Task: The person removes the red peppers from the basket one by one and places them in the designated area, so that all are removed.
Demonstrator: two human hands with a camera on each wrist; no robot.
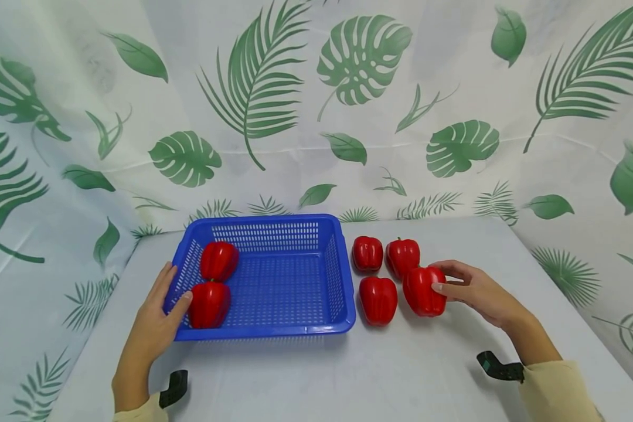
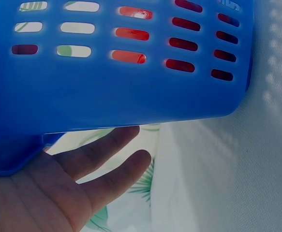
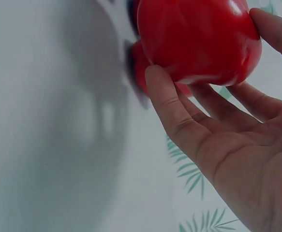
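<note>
Six red peppers (image 1: pixel 378 300) are showing in total. Two of them are lying inside one blue basket (image 1: pixel 266 332), near its left wall, and four are being just to the right of it, above or on the white table (image 1: pixel 295 381). The right hand (image 1: pixel 466 291) is pinching the rightmost one of these four between thumb and fingers. The left hand (image 1: pixel 153 325) is holding the basket's left rim, the thumb lying over it. Both hands are being well apart
</note>
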